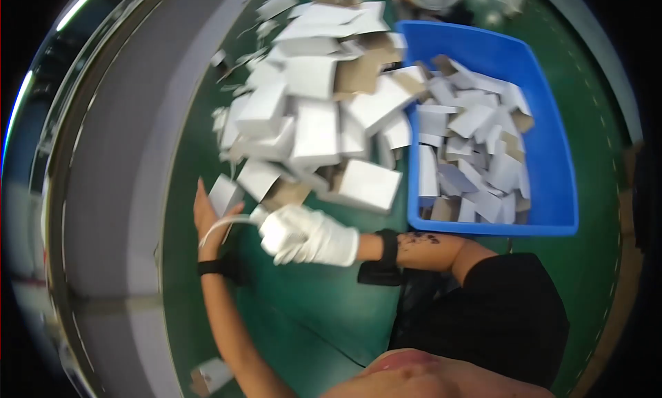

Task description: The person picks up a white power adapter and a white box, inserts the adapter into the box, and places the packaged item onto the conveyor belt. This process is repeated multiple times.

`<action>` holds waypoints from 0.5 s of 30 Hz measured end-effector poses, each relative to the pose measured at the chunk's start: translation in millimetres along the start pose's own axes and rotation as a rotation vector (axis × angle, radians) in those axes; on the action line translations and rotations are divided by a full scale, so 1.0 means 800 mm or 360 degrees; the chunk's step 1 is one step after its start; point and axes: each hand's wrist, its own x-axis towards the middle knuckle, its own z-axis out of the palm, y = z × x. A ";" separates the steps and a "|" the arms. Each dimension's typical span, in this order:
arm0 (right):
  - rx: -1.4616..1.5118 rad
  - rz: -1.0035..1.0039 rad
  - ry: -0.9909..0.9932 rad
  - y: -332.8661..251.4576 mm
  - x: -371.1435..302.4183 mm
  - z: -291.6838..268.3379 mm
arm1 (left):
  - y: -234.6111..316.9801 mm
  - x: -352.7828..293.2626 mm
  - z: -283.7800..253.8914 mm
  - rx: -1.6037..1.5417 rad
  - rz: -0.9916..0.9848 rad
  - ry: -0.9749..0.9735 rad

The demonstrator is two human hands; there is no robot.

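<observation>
My bare left hand (208, 220) grips a small white box (225, 195) between thumb and fingers, near the left edge of the green table. Beside it is my right hand (309, 238), in a white glove, its fingers curled around a small white piece with a white cable (231, 219). The cable arcs out of the glove and over to my left wrist. Much of that piece is covered by the gloved fingers, so its kind cannot be made out. An open white box (261, 179) with a brown inside lies just beyond my hands.
A heap of larger white boxes (316, 130) fills the far middle of the green table (310, 308). White cables lie along its left side. A blue bin (491, 228) at the right holds many small white boxes. Near the lower left edge lies a white-and-brown piece (212, 375).
</observation>
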 end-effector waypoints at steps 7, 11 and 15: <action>-0.0570 -0.0395 0.0005 -0.003 -0.010 -0.009 | -0.121 -0.018 -0.031 0.0448 0.0295 -0.1067; -0.0561 -0.0292 0.0031 -0.014 -0.010 0.007 | -0.160 -0.063 -0.042 0.1042 -0.0135 -0.0383; -0.0805 -0.0368 0.0054 -0.019 -0.012 0.006 | -0.060 -0.039 -0.054 0.0025 -0.1215 -0.0385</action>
